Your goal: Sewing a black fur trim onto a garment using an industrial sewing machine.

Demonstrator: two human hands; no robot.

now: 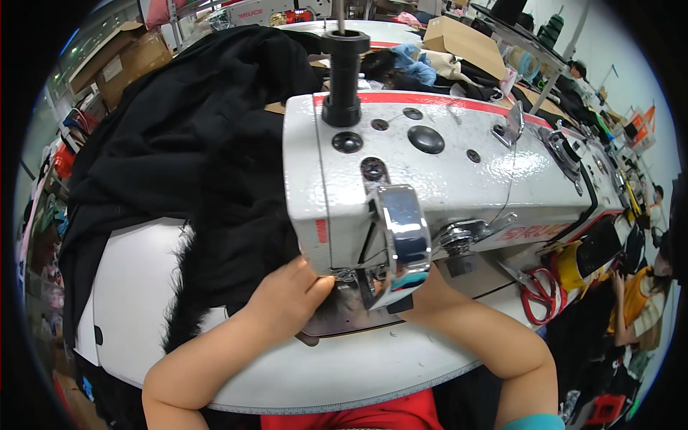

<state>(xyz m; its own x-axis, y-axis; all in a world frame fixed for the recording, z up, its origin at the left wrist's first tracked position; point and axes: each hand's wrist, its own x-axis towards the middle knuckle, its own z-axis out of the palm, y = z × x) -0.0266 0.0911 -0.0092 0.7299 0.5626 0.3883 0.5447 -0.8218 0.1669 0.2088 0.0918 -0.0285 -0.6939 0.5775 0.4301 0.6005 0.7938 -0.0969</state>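
A white sewing machine (444, 179) with a red stripe fills the middle. My left hand (290, 295) is closed at the left of its needle area, thumb and bent fingers on the edge of a black garment (165, 136). That garment spreads over the left of the table, and a strip of long black fur (188, 294) runs along its near edge. Behind the shiny metal lever guard (405, 240), my right hand (428, 290) reaches under the machine arm from the right. Its fingers are hidden by the guard and the machine head.
Red-handled scissors (539, 295) lie on the white tabletop (344, 373) to the right, beside a yellow-and-black container (588, 258). Cardboard boxes (132, 72) stand at the back left. Past the machine are an open carton (464, 46) and heaped cloth. Other people work at the far right.
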